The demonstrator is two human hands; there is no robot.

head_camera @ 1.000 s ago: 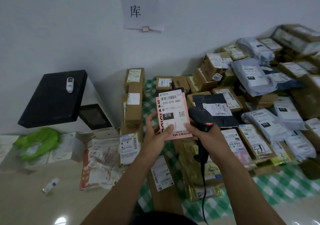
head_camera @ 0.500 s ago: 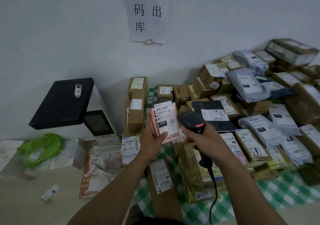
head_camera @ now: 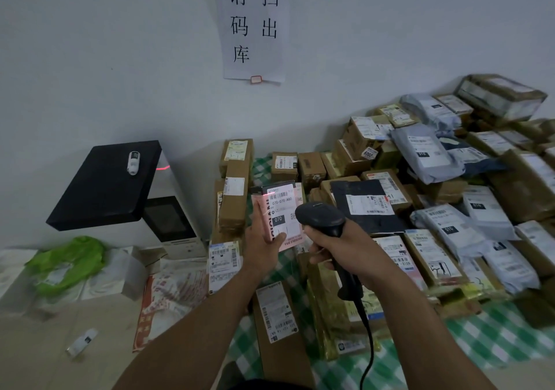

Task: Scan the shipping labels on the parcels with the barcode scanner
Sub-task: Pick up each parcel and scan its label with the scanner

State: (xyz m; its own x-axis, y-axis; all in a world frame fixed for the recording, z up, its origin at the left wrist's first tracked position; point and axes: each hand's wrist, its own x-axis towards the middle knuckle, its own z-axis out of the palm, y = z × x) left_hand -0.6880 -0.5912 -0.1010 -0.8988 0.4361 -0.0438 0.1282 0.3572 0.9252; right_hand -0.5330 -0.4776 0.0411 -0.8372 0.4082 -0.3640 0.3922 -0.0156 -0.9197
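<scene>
A pale wall is recorded behind the work area, with a paper notice bearing large black characters fixed to it. The surface is bare and beige on the left; on the right it is covered by a green-and-white checked cloth, on which cardboard boxes and grey mailer bags are piled up to the wall, most with labels facing up. A black flat parcel lies among them. At the left, a white machine with a black slanted lid is set against the wall; a small white device lies on the lid, and a red glow is noted at the lid's right edge. A green plastic bag lies near the machine, to its left. A pink parcel is held upright above the cloth by the left hand, gripped along its left edge with the thumb on the front; its white shipping label faces the camera, and a red line is seen across the label's top. The barcode scanner is gripped by its handle in the right hand, fingers curled round it, head just beside the label; its cable hangs down.
</scene>
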